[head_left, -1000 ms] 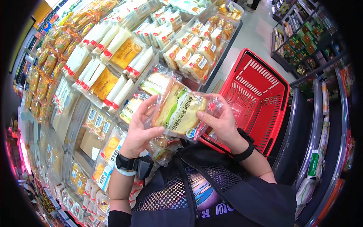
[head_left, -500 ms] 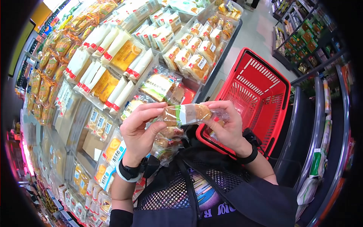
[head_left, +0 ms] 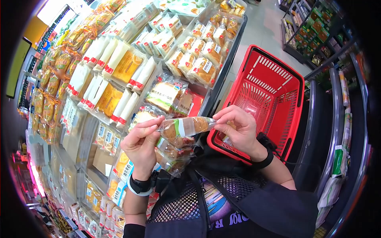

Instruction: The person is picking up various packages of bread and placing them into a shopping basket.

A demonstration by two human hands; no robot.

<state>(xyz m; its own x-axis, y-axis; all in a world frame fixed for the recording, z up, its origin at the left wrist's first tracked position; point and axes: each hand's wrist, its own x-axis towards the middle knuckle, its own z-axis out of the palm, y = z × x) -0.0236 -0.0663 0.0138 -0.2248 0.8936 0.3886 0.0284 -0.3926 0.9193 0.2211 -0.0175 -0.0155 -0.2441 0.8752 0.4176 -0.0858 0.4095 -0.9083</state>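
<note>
While its narrow side faces me, the wrapped bread (head_left: pixel 186 127) lies directly between my two hands, its long axis running from left to right and rising slightly toward the right. My left hand (head_left: pixel 142 146) pinches the left end, thumb and fingers nearly together; my right hand (head_left: pixel 237 129) likewise grips the opposite end (the wrapping there extends past the bread itself). Neither hand is clearly the nearer. Compared with half a second earlier, my right hand sits farther out on the wrapping, and the broad printed face shown a second ago is turned from view. Just beneath, toward my body, lie other bagged breads (head_left: pixel 172 150); beyond my right hand stands the red basket (head_left: pixel 274 75); up and leftward, displayed packs (head_left: pixel 126 65).
</note>
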